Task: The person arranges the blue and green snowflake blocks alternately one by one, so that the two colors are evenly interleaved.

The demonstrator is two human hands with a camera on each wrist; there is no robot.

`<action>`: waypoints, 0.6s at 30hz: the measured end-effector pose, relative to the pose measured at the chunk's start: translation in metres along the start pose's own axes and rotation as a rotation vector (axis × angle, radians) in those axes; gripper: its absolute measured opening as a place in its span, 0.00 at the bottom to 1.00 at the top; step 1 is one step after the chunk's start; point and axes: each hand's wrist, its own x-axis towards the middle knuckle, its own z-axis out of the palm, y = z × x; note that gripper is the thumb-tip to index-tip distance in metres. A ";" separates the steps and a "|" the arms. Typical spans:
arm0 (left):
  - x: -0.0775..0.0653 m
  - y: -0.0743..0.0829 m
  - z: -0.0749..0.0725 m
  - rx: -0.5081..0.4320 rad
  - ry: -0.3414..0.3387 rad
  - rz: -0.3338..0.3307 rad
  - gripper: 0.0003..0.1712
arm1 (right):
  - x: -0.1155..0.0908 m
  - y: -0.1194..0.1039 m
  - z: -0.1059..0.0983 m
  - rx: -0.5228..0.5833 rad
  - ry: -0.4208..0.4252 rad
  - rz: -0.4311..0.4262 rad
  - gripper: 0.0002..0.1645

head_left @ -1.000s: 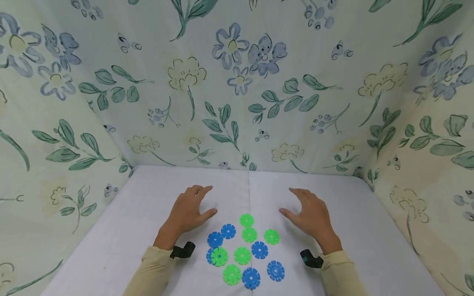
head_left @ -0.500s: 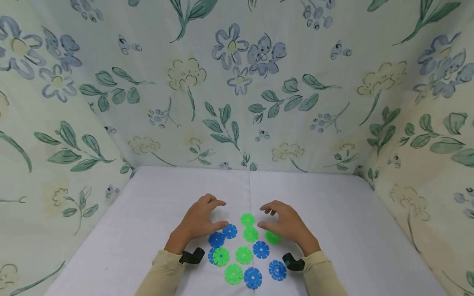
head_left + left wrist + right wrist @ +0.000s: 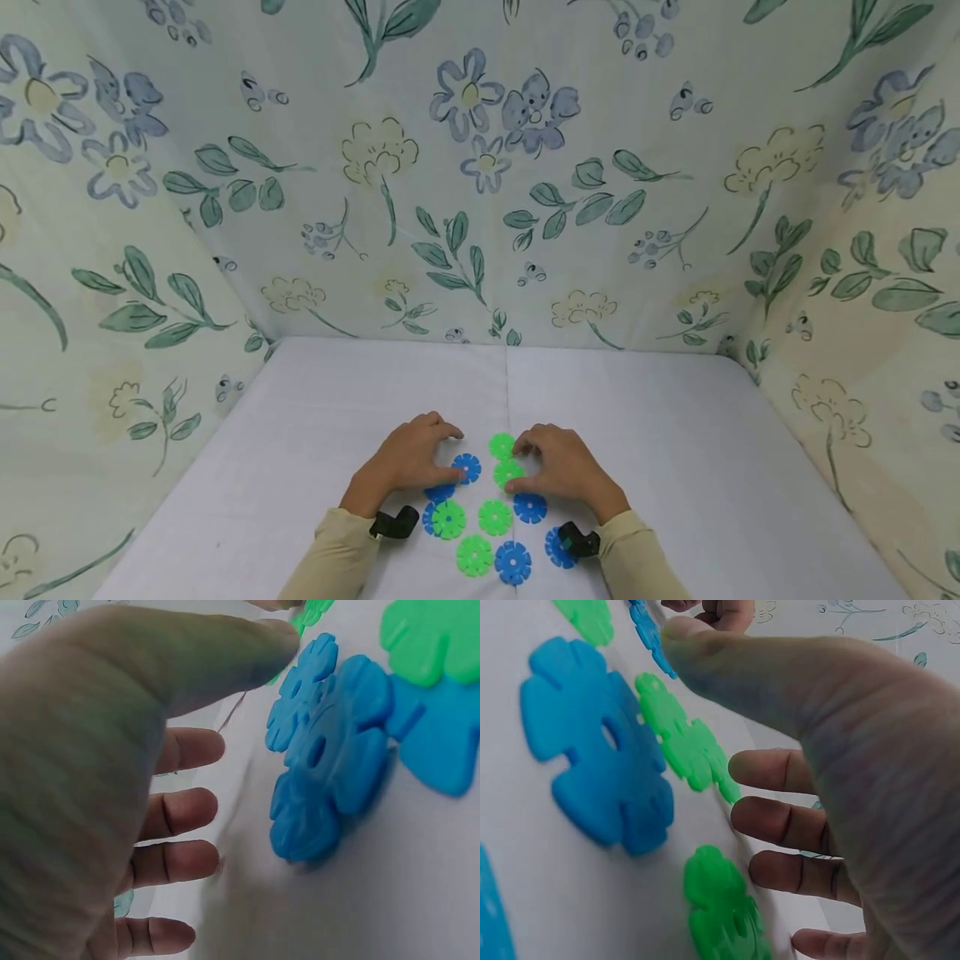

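- Far left: a tan sleeve (image 3: 330, 554) and black wrist device (image 3: 396, 523) above the white cloth (image 3: 247, 500).
- Left hand (image 3: 408, 454): spread, thumb apart from the fingers, its tip over the farthest blue disc (image 3: 469, 468) — whether they touch cannot be told.
- Left group: that disc, a second blue disc (image 3: 441, 493) partly hidden by the hand, and a third blue disc (image 3: 428, 518) under a green disc (image 3: 450, 518).
- Middle: a near green disc (image 3: 475, 556), a central green disc (image 3: 495, 517), a near blue disc (image 3: 513, 563), and a green pair (image 3: 503, 444) lined up away from the person.
- Right hand (image 3: 566, 462): fingers spread, thumb over the green pair; contact cannot be told. Beneath it lies another green disc (image 3: 724, 904).
- Right: a blue disc by the thumb (image 3: 531, 508), and a last blue disc (image 3: 558, 550) partly behind the right wrist device (image 3: 579, 540).
- Count: six blue, six green — all notched and round, lying flat, center holes facing up.
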 end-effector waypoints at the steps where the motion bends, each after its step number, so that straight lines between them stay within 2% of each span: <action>1: 0.000 0.000 0.001 0.009 -0.005 0.006 0.33 | 0.000 -0.001 0.001 -0.016 0.000 -0.005 0.36; 9: 0.001 0.001 0.007 0.061 -0.025 0.024 0.30 | 0.003 -0.002 0.007 -0.081 0.025 -0.039 0.37; 18: 0.001 0.004 0.008 0.071 -0.002 0.051 0.27 | 0.002 0.000 0.009 -0.125 0.042 -0.052 0.35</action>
